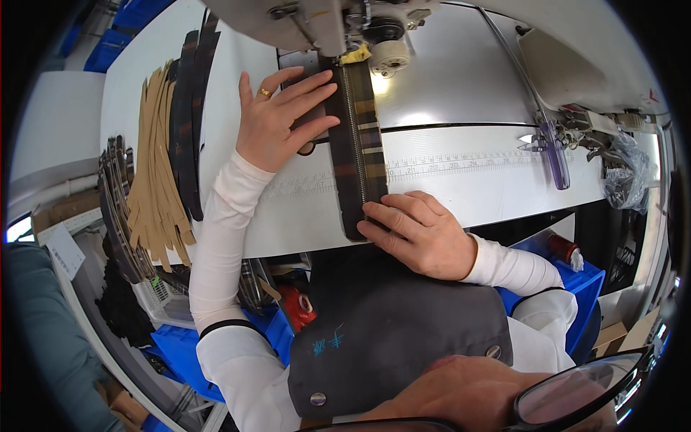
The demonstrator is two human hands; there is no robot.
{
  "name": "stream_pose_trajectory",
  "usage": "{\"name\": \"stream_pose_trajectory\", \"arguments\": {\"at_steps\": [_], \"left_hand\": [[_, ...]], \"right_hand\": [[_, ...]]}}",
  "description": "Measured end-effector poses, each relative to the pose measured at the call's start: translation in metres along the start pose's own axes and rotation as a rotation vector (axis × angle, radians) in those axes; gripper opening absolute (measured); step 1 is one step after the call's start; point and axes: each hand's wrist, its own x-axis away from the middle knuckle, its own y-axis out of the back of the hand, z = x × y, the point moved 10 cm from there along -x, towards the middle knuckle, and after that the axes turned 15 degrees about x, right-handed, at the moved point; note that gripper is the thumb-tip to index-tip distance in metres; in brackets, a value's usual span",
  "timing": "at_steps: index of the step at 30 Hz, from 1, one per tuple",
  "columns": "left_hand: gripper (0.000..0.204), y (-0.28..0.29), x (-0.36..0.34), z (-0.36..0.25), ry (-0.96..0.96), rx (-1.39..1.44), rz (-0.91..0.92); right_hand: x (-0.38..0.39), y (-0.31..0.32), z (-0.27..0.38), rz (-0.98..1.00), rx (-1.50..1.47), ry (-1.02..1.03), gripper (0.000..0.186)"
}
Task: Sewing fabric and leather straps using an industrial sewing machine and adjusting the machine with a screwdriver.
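Both flat, open hands, left hand (pixel 282 119) and right hand (pixel 417 232), press the dark strip (pixel 363 155), mostly unstitched, under the sewing machine (pixel 338 21).

The long dark brown strap (pixel 363 155) looks like glossy leather with a metal zipper. The white sewing table (pixel 461 180) is smooth, slightly shiny plastic. The tan flat strips (pixel 155 165) look matt, like paper or board.
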Motion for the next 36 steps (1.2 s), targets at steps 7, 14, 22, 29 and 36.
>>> {"name": "stream_pose_trajectory", "arguments": {"at_steps": [7,14,22,29,36], "left_hand": [[0.042,-0.003,0.002,0.000,-0.024,-0.015,0.017],[0.041,0.000,-0.001,0.001,-0.075,-0.032,-0.023],[0.033,-0.004,0.000,-0.006,-0.111,-0.122,-0.026],[0.029,0.002,-0.002,-0.001,-0.091,-0.085,-0.066],[0.029,0.003,-0.001,-0.005,-0.119,-0.120,-0.111]], "right_hand": [[-0.003,0.000,-0.001,0.030,0.012,0.012,0.038],[-0.007,0.000,-0.002,0.041,0.015,0.022,0.037],[-0.011,-0.001,-0.006,0.041,0.016,0.015,0.037],[-0.015,-0.001,-0.012,0.022,0.026,-0.018,0.042],[-0.021,-0.003,-0.020,0.044,0.035,-0.002,0.039]]}}
